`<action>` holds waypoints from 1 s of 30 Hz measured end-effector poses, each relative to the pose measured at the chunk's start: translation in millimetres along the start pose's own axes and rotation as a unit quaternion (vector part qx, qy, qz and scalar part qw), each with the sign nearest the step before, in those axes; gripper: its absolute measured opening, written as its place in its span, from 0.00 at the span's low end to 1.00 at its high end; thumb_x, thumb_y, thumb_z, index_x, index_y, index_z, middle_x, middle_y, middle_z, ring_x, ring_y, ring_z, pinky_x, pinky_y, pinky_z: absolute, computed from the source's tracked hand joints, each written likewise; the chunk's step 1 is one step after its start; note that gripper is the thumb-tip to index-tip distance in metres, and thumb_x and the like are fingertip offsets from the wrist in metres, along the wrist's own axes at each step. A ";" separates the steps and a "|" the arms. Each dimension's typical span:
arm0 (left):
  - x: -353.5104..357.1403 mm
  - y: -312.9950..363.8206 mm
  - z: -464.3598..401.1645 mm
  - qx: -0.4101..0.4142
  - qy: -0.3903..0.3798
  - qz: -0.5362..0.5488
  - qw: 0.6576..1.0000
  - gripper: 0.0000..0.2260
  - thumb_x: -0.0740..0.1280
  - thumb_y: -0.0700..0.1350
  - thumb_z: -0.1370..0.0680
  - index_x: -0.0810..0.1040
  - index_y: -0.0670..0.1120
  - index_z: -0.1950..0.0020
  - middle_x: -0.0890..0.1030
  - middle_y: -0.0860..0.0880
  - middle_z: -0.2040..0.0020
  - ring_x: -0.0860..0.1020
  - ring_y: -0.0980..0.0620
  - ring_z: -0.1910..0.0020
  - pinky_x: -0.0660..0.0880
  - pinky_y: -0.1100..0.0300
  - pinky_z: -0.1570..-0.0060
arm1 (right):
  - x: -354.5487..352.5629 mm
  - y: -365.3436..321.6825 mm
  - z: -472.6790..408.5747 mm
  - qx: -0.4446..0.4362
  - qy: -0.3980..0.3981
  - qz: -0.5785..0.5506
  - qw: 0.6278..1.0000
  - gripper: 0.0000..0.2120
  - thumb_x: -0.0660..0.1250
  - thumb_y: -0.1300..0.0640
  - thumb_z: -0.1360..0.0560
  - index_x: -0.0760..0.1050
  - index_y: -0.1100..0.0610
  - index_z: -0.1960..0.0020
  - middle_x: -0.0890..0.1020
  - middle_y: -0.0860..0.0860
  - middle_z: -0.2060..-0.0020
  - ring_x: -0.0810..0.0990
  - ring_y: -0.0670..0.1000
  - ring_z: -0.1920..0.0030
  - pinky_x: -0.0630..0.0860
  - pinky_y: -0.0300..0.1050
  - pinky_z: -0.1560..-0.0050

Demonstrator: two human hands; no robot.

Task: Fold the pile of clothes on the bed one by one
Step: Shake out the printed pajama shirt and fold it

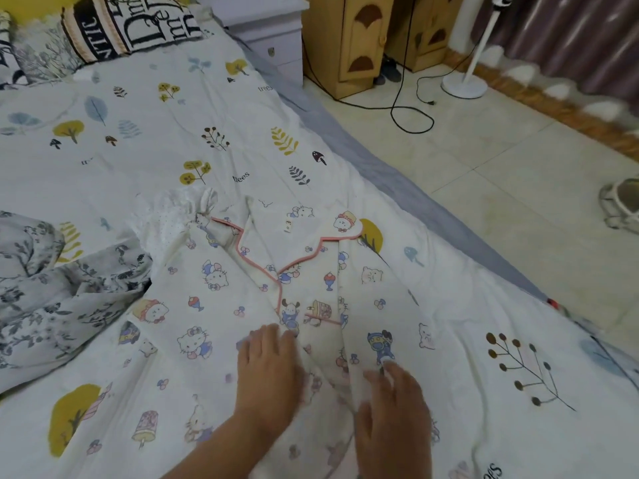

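Both hands, left (268, 366) and right (394, 406), press flat, grip wide, on pyjama top (221, 281); collar lies straight ahead, long axis away.

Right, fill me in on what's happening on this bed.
A person is laying out a cartoon-print pyjama top on the bed for folding. It lies face up, pink-trimmed collar pointing away, still unfolded and a bit wrinkled. The left hand and right hand both rest flat on its lower front, apparently smoothing it. A grey floral garment sits crumpled to the left, and a white dotted one lies beside the collar.
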State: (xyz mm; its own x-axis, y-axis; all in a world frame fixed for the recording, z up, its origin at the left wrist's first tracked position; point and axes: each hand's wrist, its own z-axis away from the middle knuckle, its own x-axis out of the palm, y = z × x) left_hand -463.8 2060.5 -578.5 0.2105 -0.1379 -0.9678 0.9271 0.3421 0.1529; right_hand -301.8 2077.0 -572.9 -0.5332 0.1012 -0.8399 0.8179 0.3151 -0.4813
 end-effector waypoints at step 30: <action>-116.6 -71.5 62.0 -0.108 -0.399 0.630 0.658 0.21 0.81 0.42 0.42 0.84 0.39 0.51 0.83 0.41 0.49 0.81 0.48 0.49 0.75 0.61 0.48 | -67.3 -72.7 -17.5 0.536 -0.248 -0.654 0.473 0.10 0.58 0.67 0.22 0.77 0.66 0.47 0.84 0.63 0.58 0.83 0.60 0.63 0.79 0.58 0.52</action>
State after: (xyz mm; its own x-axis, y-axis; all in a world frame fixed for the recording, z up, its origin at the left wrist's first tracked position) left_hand -535.4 1994.5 -464.1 0.9450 -0.0333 0.3253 -0.1857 0.7643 0.6176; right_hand -329.1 2063.8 -477.0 -0.8354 0.1635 0.5247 -0.3599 -0.8843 -0.2974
